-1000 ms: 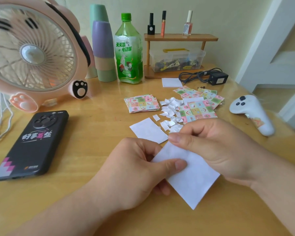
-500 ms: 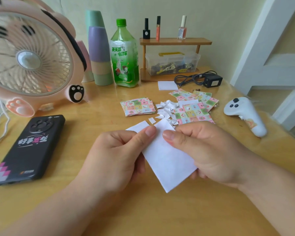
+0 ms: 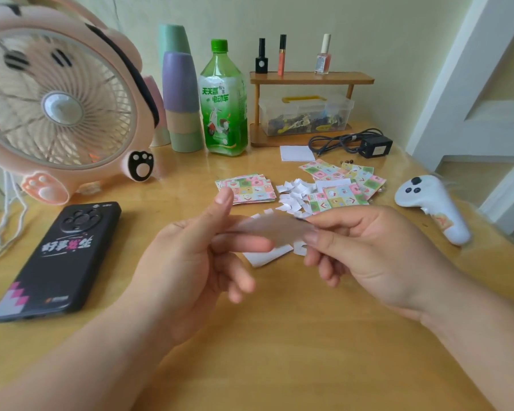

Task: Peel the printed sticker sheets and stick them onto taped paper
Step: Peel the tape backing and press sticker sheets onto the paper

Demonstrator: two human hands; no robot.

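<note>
Right hand [image 3: 368,256] pinches a blurred white paper sheet [image 3: 267,228] mid-air at centre; left hand [image 3: 190,262] meets its other end, thumb up, grip unclear. The hands half-hide a white paper [image 3: 264,256] below. Sticker sheets [image 3: 247,188] and scraps [image 3: 294,194] at 12 o'clock, phone [image 3: 60,256] at 9, white controller [image 3: 433,203] at 3.

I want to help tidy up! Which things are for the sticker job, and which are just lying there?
For the job: held paper, sticker sheets, white scraps, white sheet.
Lying about: phone, fan, bottle, cups, controller, charger.
</note>
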